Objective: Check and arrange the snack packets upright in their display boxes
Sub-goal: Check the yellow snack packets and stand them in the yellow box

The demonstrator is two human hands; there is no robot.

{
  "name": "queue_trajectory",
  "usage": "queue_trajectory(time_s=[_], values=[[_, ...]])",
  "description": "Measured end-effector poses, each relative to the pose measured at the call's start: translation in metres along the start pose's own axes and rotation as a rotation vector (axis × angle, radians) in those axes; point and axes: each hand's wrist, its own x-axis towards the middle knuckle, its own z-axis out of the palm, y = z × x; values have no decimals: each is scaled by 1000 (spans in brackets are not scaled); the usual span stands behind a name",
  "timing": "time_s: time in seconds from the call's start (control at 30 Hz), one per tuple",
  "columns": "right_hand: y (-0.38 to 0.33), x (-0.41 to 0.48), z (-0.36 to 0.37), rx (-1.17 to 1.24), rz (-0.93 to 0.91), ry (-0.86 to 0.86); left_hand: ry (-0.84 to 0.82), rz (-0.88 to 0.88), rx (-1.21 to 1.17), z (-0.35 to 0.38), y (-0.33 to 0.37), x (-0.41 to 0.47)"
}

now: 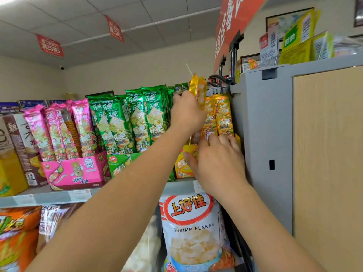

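Observation:
On the top shelf stand three display boxes: a pink box point(78, 173) of pink packets, a green box point(119, 161) of green packets point(137, 118), and a yellow box point(184, 167) at the right. My left hand point(186, 112) grips a yellow snack packet point(198, 89), lifted and blurred above the yellow box. Two yellow packets point(219, 114) stand upright at the box's right end. My right hand point(218, 161) rests on the front of the yellow box, its fingertips touching the bottoms of those packets. Much of the box is hidden behind my hands.
A grey cabinet point(263, 134) with a wooden panel blocks the right side, with yellow boxes on top. A shrimp flakes bag point(192, 228) hangs below the shelf edge point(49, 197). Brown cartons point(21, 146) stand at the far left. A red sign point(233, 26) hangs overhead.

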Motion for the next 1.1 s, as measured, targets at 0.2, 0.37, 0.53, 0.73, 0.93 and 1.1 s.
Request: queue_trajectory(time_s=[0.2, 0.37, 0.53, 0.73, 0.93, 1.1], values=[[-2, 2, 7, 7, 12, 45, 431, 388, -267, -45, 1, -48], [-6, -10, 11, 342, -34, 254, 529, 340, -621, -82, -25, -77], [-15, -40, 5, 1368, 76, 135, 391, 222, -993, -106, -55, -103], [-23, -71, 12, 1583, -10, -348, 205, 112, -1090, -115, -105, -141], [-68, -89, 9, 1363, -176, -434, -39, 56, -1161, -101, -133, -178], [-99, -105, 26, 1031, -167, -204, 158, -136, -1154, -119, -170, -181]])
